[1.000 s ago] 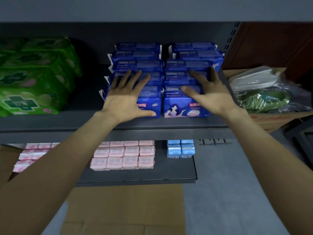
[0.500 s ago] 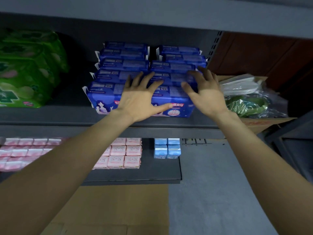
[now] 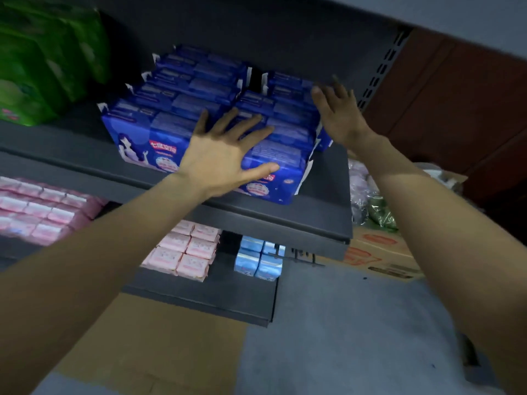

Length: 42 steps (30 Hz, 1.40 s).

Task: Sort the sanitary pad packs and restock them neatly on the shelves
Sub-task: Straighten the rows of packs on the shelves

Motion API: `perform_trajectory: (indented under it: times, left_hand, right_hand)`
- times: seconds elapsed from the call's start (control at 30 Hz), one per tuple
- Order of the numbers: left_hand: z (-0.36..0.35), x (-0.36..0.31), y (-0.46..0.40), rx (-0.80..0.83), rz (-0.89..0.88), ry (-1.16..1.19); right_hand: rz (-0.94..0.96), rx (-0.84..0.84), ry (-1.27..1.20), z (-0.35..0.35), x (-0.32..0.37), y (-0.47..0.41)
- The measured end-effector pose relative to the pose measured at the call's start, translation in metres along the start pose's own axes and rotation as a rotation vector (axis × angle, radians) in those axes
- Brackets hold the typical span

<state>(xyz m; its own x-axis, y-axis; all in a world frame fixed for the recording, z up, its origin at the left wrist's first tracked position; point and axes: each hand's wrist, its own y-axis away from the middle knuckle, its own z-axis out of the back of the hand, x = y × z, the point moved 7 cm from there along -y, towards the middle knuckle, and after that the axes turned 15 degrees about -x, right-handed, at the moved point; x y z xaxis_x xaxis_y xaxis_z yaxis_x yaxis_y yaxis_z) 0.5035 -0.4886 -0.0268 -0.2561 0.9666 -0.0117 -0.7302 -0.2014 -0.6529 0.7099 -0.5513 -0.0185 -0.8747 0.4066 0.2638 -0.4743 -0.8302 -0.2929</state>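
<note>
Two rows of dark blue sanitary pad packs (image 3: 171, 129) stand on the upper grey shelf (image 3: 328, 192), each row running from the shelf's near edge back toward its far wall, so the long axis of the block points away from the person. The left hand (image 3: 222, 155) lies flat with fingers spread on the tops of the nearest packs, about where the two rows meet, thumb over the front face of the right row. The right hand (image 3: 339, 115) is open too, fingers straight, at the far right flank of the right row; the blur hides whether it touches. That right row looks splayed at its near end, so the right hand seems best placed to press it leftward. Green packs (image 3: 42, 69) sit far left on the same shelf; pink packs (image 3: 185, 252) and light blue packs (image 3: 258, 260) fill the lower shelf.
</note>
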Motion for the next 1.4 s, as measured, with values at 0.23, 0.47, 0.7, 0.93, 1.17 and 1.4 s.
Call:
perform_trajectory:
  times: [0.23, 0.47, 0.7, 0.93, 1.17, 1.4]
  left_hand:
    - [0.004, 0.0, 0.0, -0.058, -0.006, -0.014]
    - [0.004, 0.0, 0.001, -0.025, -0.01, -0.033]
    - [0.0, 0.003, 0.0, -0.014, -0.004, -0.035]
    - [0.035, 0.02, 0.003, -0.146, 0.093, 0.161]
    - [0.037, 0.142, -0.022, 0.131, 0.458, 0.064]
    - [-0.011, 0.161, -0.038, 0.527, 0.507, -0.049]
  right_hand:
    - [-0.163, -0.013, -0.173, -0.002, -0.001, -0.013]
    - [-0.279, 0.102, -0.256, -0.022, 0.02, -0.035]
    - [-0.191, 0.08, -0.11, -0.014, 0.026, -0.02]
    - [-0.418, -0.084, -0.389, -0.018, 0.041, 0.055]
    - [-0.387, -0.091, -0.161, -0.014, 0.048, 0.048]
    - [-0.399, -0.024, -0.063, -0.018, 0.052, 0.037]
